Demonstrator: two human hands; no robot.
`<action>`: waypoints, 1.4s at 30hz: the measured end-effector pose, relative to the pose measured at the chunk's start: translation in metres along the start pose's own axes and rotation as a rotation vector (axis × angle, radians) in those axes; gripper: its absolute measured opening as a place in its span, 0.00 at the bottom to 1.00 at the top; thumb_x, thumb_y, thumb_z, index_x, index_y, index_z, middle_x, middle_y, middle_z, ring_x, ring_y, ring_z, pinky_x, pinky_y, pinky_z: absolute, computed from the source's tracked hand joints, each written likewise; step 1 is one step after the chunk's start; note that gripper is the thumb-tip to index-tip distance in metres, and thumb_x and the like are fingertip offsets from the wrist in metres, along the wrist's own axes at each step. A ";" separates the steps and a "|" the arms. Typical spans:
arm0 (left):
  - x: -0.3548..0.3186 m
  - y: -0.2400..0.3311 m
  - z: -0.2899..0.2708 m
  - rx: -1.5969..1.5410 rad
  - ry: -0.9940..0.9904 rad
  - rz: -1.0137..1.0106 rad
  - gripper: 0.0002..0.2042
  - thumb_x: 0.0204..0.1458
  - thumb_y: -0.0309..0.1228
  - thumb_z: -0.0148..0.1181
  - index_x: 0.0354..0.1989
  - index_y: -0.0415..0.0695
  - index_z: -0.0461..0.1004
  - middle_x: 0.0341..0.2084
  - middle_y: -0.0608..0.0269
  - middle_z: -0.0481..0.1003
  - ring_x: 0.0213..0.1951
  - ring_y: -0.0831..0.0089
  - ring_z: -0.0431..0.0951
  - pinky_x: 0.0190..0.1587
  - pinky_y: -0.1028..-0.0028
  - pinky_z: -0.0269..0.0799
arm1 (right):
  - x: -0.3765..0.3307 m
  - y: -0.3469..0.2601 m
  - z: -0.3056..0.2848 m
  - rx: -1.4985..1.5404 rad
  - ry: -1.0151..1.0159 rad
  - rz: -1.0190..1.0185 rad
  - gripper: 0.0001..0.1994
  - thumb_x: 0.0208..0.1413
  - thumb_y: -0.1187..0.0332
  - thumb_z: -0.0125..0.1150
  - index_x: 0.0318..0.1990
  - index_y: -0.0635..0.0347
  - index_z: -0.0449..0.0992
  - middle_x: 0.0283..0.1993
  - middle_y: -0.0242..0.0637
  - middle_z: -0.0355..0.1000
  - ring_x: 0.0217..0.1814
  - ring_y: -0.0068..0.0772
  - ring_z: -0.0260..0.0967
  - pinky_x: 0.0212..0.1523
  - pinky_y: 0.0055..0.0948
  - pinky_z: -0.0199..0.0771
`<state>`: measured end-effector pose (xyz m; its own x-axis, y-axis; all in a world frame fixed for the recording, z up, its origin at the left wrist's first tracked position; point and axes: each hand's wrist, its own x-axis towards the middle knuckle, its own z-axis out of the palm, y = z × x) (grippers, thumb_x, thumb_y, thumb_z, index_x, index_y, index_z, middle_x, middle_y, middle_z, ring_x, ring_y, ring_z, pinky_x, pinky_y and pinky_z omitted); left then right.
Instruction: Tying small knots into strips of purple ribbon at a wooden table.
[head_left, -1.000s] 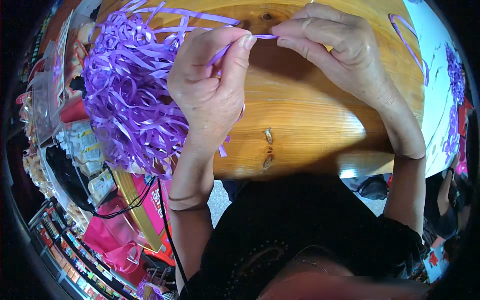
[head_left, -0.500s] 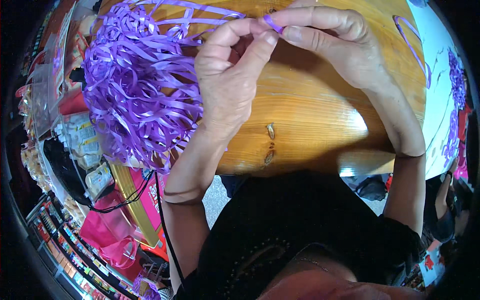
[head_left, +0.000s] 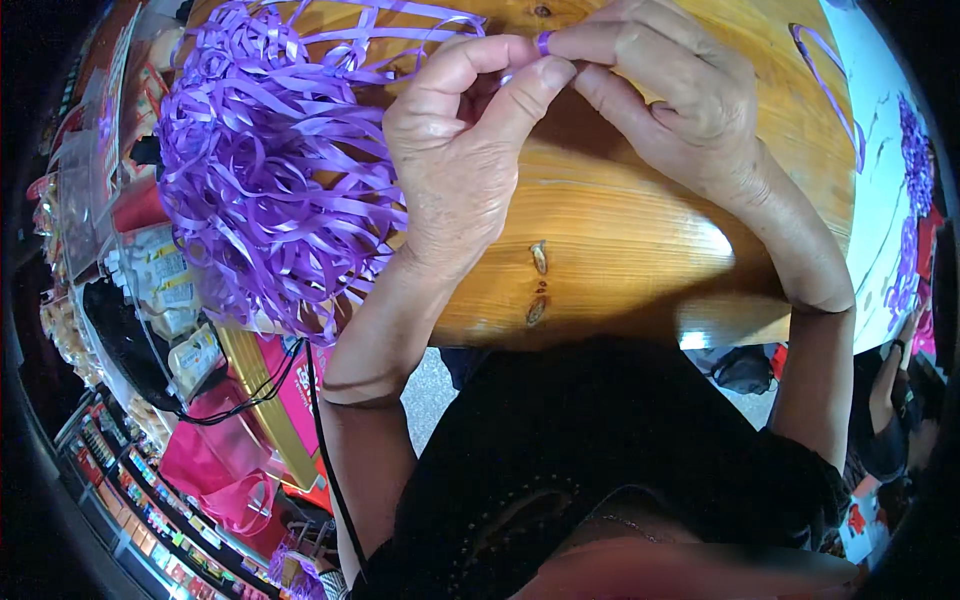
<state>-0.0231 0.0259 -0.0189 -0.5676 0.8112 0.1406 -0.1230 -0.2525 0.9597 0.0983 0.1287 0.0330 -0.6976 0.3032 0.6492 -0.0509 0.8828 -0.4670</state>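
A narrow purple ribbon (head_left: 544, 42) shows as a short piece between my two hands, above the far part of the wooden table. My left hand (head_left: 460, 130) pinches it between thumb and bent fingers. My right hand (head_left: 680, 90) meets it from the other side, the ribbon at its index fingertip and the thumb a little apart below. Most of this ribbon is hidden by my fingers. Left of my left hand lies a big tangled heap of purple ribbons (head_left: 270, 170), with several strands running toward the table's far side.
A single ribbon loop (head_left: 830, 75) lies at the right edge of the wooden table (head_left: 600, 240). Beyond it, a white marbled surface (head_left: 875, 200) holds more purple ribbon (head_left: 912, 160). Packaged goods (head_left: 165, 280) and a black cable (head_left: 325, 450) are at the left. Another person's arm (head_left: 885, 385) shows far right.
My right hand has turned, and its thumb has come away from the ribbon and dropped lower. My left hand keeps its pinch in nearly the same place.
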 end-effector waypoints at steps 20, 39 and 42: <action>0.004 0.016 -0.011 -0.238 -0.163 -0.215 0.05 0.49 0.23 0.60 0.34 0.37 0.75 0.29 0.68 0.75 0.31 0.86 0.71 0.36 0.86 0.65 | 0.004 0.014 0.004 0.723 -0.213 0.026 0.12 0.48 0.81 0.58 0.42 0.67 0.72 0.37 0.39 0.72 0.41 0.28 0.70 0.42 0.24 0.71; 0.013 0.010 -0.016 -0.033 -0.237 -0.308 0.06 0.47 0.22 0.60 0.35 0.37 0.74 0.24 0.70 0.72 0.21 0.87 0.61 0.22 0.84 0.52 | 0.010 0.005 -0.027 -0.071 -0.198 -0.235 0.09 0.40 0.75 0.62 0.32 0.67 0.76 0.30 0.36 0.72 0.29 0.28 0.68 0.27 0.25 0.69; 0.011 0.009 -0.014 0.050 -0.209 -0.244 0.06 0.48 0.22 0.59 0.35 0.38 0.74 0.23 0.71 0.72 0.21 0.87 0.62 0.22 0.85 0.52 | 0.006 0.014 -0.023 -0.164 -0.109 -0.263 0.08 0.40 0.74 0.64 0.31 0.64 0.77 0.28 0.36 0.72 0.27 0.27 0.68 0.26 0.24 0.69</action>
<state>-0.0419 0.0248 -0.0119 -0.3460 0.9367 -0.0532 -0.1917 -0.0151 0.9813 0.1094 0.1515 0.0440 -0.7484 0.0252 0.6627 -0.1296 0.9744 -0.1834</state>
